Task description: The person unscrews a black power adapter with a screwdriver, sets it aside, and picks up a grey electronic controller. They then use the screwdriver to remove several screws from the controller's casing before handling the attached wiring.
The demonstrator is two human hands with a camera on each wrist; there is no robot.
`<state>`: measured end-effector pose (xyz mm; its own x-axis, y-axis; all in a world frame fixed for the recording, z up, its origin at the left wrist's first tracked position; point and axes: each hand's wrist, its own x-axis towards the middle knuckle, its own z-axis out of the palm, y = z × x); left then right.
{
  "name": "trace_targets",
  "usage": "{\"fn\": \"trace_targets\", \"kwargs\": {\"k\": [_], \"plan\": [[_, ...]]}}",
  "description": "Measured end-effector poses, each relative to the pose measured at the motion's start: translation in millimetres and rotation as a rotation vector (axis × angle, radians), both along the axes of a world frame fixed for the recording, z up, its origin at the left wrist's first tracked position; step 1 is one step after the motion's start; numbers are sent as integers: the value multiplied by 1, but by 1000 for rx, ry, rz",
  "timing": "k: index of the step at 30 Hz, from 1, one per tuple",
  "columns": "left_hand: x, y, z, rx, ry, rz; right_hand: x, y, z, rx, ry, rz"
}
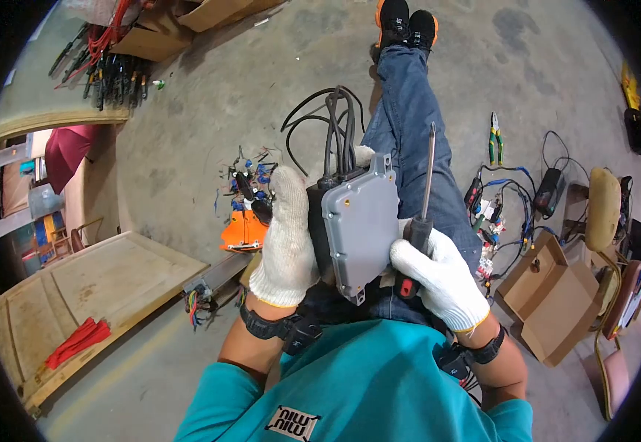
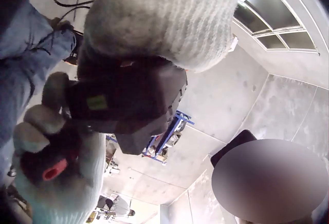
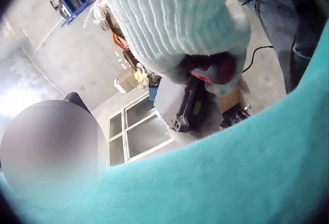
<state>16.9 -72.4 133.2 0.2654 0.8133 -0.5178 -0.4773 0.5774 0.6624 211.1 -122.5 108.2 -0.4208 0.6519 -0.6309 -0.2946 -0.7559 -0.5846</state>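
A grey-lidded box [image 1: 362, 228] with a black body stands tilted over the lap, black cables [image 1: 341, 132] coming out of its far end. My left hand [image 1: 288, 236], in a white knit glove, grips it from the left side, with fingertips showing behind its far end. In the left wrist view the dark underside of the box [image 2: 123, 98] is seen. My gloved right hand [image 1: 446, 276] grips a screwdriver [image 1: 419, 236] by its black and red handle, the shaft pointing away from the body. That hand is right at the box's right edge. In the right wrist view the handle's end [image 3: 223, 69] sticks out of the fist.
Green-handled pliers [image 1: 496, 140], a black adapter [image 1: 549, 193] and tangled wires lie on the floor at right, near an opened cardboard box [image 1: 556, 295]. Left are an orange piece [image 1: 245, 232], small blue parts and a wooden panel [image 1: 92, 295] with a red cloth [image 1: 78, 342].
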Motion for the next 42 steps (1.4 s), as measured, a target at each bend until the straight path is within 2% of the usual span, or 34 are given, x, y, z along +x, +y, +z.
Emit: {"fn": "trace_targets", "kwargs": {"k": [11,13,17,20,24,28,30,37,42], "plan": [[-3,1,0,5,-10,-37,-3,1,2,11,-24,-14],[-4,-2,-3,-77,-123,24,-2,0,1,-23,-16,-24],[-4,-1,-7,-47,-147,-2,-1,-3,-3,46,-88,-5],[-7,2,-11,-43,-273,-19,-3,-2,2,18,-50,-52],[-6,4,-8,-124,-309,46,-1,0,6,39,-45,-26],[-14,3,-21,-139,-302,1,-2,0,10,39,3,-66],[-17,3,-27,-158,-515,24,-3,0,10,39,-4,-68],[-15,6,-25,-169,-460,30,-1,2,10,51,-25,-44],[-15,8,-26,-187,-528,25,-2,3,10,54,-48,-40]]}}
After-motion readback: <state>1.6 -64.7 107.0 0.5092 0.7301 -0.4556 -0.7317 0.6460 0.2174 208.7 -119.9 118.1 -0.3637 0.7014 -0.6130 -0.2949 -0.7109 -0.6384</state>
